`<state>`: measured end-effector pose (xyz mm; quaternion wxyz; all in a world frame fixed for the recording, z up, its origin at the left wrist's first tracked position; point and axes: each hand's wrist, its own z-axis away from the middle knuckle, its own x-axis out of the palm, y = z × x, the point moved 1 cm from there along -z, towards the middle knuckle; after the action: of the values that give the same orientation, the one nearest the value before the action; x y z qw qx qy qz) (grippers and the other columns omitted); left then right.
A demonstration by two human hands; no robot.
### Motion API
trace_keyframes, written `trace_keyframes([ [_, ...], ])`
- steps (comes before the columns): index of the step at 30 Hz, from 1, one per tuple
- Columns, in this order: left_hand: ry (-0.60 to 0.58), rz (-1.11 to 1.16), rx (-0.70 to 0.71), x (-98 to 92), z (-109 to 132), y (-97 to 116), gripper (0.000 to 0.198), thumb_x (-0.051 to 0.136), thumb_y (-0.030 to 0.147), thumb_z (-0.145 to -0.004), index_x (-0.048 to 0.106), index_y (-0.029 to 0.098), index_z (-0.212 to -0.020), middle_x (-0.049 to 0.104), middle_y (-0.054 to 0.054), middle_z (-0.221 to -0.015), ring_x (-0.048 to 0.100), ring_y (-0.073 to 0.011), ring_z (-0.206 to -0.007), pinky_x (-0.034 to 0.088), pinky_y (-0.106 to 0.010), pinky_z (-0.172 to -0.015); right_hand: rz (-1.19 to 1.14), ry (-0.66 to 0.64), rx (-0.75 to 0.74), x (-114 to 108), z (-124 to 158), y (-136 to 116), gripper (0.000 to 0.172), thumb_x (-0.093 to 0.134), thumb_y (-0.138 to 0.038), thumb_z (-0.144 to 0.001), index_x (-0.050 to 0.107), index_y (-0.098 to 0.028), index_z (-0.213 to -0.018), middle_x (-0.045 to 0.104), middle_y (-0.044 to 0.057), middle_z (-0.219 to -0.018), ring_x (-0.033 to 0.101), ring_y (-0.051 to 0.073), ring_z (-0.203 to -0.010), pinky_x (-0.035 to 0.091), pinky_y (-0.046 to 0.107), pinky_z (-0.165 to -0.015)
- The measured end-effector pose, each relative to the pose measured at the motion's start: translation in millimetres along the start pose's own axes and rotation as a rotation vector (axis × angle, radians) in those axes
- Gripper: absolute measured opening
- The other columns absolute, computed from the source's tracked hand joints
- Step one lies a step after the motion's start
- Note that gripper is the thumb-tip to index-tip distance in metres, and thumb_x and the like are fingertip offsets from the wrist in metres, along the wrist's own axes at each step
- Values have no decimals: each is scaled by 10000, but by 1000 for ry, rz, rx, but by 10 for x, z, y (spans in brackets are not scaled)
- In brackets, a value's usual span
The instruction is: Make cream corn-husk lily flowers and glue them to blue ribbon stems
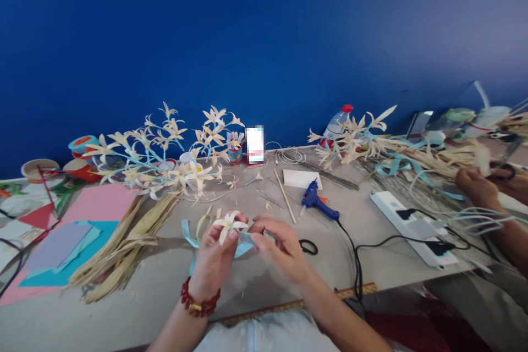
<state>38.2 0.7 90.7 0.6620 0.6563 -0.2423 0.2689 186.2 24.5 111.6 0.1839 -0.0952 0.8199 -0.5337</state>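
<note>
Between the fingers of my left hand [216, 256] is a cream, star-shaped flower [230, 224] with narrow curling petals, facing up. My right hand [278, 245] is just to its right, thumb and fingers pinched on a light blue ribbon strip [246, 238] that runs behind the flower. A loose length of the same blue strip hangs down at the left of my left hand. The flower's stem is hidden by my fingers. Black scissor handles [308, 247] show on the table beside my right hand.
A blue glue gun [319, 202] lies right of centre, its cord running to a white power strip [412, 231]. Finished flower branches [165, 159] stand at the back left. Dried husks [127, 247] and coloured paper [97, 203] lie left. At right, another person's hands [480, 187] hold scissors.
</note>
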Motion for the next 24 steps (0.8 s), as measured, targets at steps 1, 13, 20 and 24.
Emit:
trace_keyframes([
  [1, -8, -2, -3, -3, -1, 5, 82, 762, 233, -715, 690, 193, -719, 625, -41, -942, 591, -187, -911, 481, -310, -834, -55, -5, 32, 1, 6, 13, 313, 485, -382, -925, 626, -192, -720, 603, 14, -685, 558, 157, -660, 464, 271, -665],
  [13, -185, -65, -91, -11, -13, 114, 208, 808, 330, -646, 677, 171, -663, 582, -80, -1071, 561, -261, -1024, 482, -332, -826, -206, -123, 111, -3, -88, 77, 244, 639, -420, -853, 735, -199, -889, 600, 21, -797, 535, 125, -667, 409, 221, -576],
  [20, -176, -71, -114, -60, -56, 54, 253, 859, 341, -563, 661, 184, -558, 598, -101, -1092, 544, -324, -1114, 475, -403, -886, -296, -290, 92, 57, -77, 30, 291, 551, -427, -907, 641, -182, -778, 570, 0, -741, 512, 124, -668, 419, 219, -601],
  [24, -209, -37, -124, -62, -67, 24, 257, 865, 350, -546, 661, 192, -558, 614, -98, -1068, 490, -346, -1194, 440, -428, -957, -465, -331, 153, 109, -42, 95, 285, 584, -435, -884, 607, -176, -769, 577, 9, -785, 516, 117, -682, 427, 212, -602],
])
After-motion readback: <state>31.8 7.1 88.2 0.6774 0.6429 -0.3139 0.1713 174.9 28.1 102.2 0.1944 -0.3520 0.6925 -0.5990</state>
